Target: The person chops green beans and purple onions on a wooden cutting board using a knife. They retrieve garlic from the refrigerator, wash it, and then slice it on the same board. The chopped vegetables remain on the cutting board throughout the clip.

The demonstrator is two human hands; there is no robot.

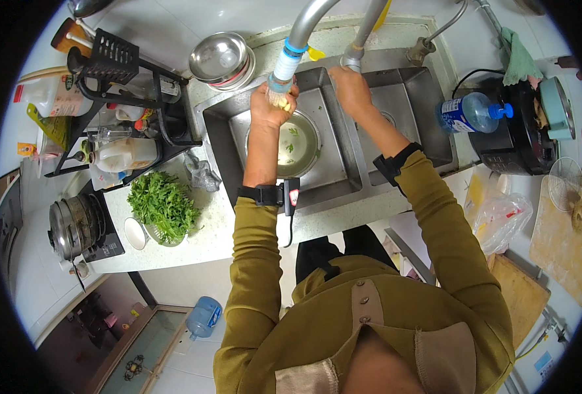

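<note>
My left hand (273, 108) is closed around several pale yellow pieces, perhaps garlic cloves (286, 104), under the faucet's spray nozzle (282, 74), and water runs over them. Below it, in the left basin of the steel sink (340, 147), a round metal bowl (310, 147) holds water with a few green leaves (290, 147) afloat. My right hand (351, 91) is at the base of the faucet (351, 61), above the divider between the basins; its fingertips are partly hidden, so its grip is unclear.
Leafy greens (163, 207) fill a colander beside a small white bowl (135, 233) on the left counter. Stacked metal bowls (219, 56) stand behind the sink. A black rack (160, 106) holds bottles at the left. A blue pump bottle (468, 113) and a black cooker (512, 143) are at the right.
</note>
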